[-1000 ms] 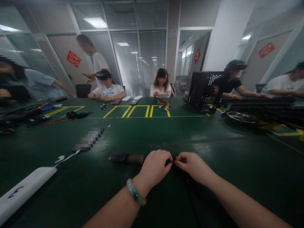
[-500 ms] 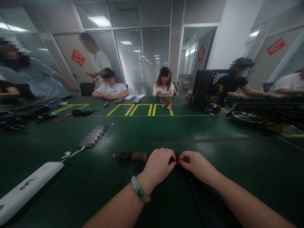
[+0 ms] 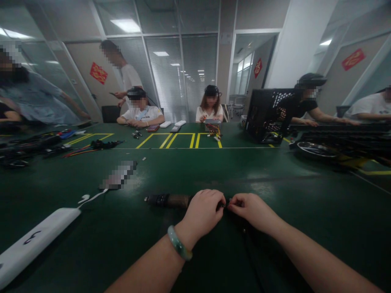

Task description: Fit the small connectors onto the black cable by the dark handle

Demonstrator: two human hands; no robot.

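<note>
A long dark cylindrical tool (image 3: pixel 179 201) lies crosswise on the green table, with a ridged black front, a small metallic tip at its left end and a brownish barrel. My left hand (image 3: pixel 205 211), with a jade-like bangle at the wrist, curls over its right part and hides it. Close beside it, my right hand (image 3: pixel 252 211) pinches thumb and finger together near the tool's right end. What the right fingertips hold is too small and dark to make out. From beneath the right hand a thin black cord (image 3: pixel 251 256) runs toward me.
At left lies a white power strip (image 3: pixel 39 244), with a cable reaching a blurred phone-like object (image 3: pixel 119 175). Dark cables (image 3: pixel 104 144) lie further back. A black computer case (image 3: pixel 265 116) and a wheel-like part (image 3: pixel 316 149) stand at right. Several people surround the table.
My hands keep nearly the same pose on the tool, with only slight shifts at the fingertips. The view moves a little. At far left, a person's arm has shifted.
</note>
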